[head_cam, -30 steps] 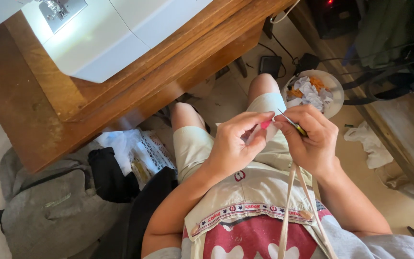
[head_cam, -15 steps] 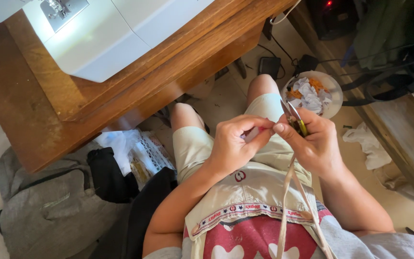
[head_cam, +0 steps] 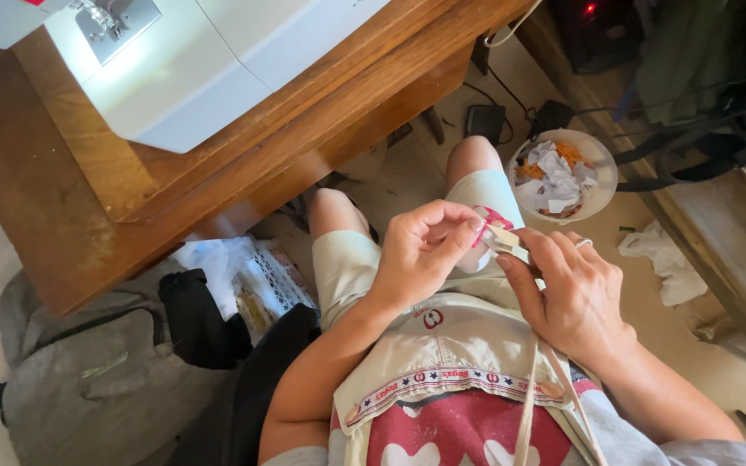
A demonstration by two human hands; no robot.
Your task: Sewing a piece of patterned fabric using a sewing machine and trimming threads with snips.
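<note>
Wooden bench with the white sewing machine fills the upper left of the frame. Below centre, over the lap, the left hand pinches a small fabric piece, steadying it. The right hand pinches its other end, keeping it taut.

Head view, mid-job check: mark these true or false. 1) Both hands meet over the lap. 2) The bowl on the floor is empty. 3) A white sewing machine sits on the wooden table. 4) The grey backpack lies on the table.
1) True: the left hand and right hand pinch a small cream strip together.
2) False: the bowl holds fabric scraps.
3) True: the sewing machine is on the table.
4) False: the backpack lies on the floor.
</note>
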